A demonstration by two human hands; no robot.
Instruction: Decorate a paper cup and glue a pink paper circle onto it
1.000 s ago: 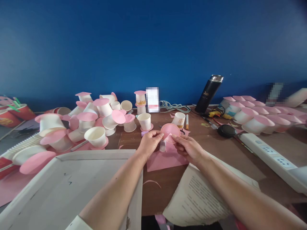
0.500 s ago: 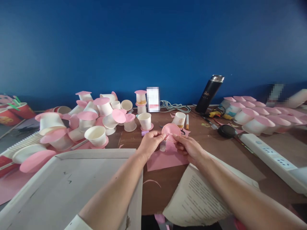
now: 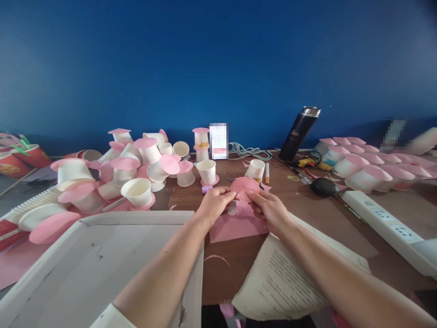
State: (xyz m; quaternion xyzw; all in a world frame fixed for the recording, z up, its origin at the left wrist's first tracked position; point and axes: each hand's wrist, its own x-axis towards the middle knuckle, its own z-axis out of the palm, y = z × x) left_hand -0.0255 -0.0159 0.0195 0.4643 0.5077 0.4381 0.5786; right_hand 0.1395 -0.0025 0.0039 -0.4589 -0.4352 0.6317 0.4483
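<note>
A round pink paper piece is held up between both hands over the brown table. My left hand pinches its left edge, fingers closed. My right hand grips its lower right edge between thumb and fingers. Beneath the hands lies a pink paper sheet, with a small clear roll-like object above it. Just behind the disc stands a patterned paper cup. A white cup on a pink base stands behind my left hand.
Many white cups with pink discs crowd the left; more cups stand right. A black bottle leans at the blue wall. A white power strip, printed pages and a white box lid lie nearer.
The pink disc has tilted flatter in my hands, and its raised rim shows less. Both hands stay in nearly the same place.
</note>
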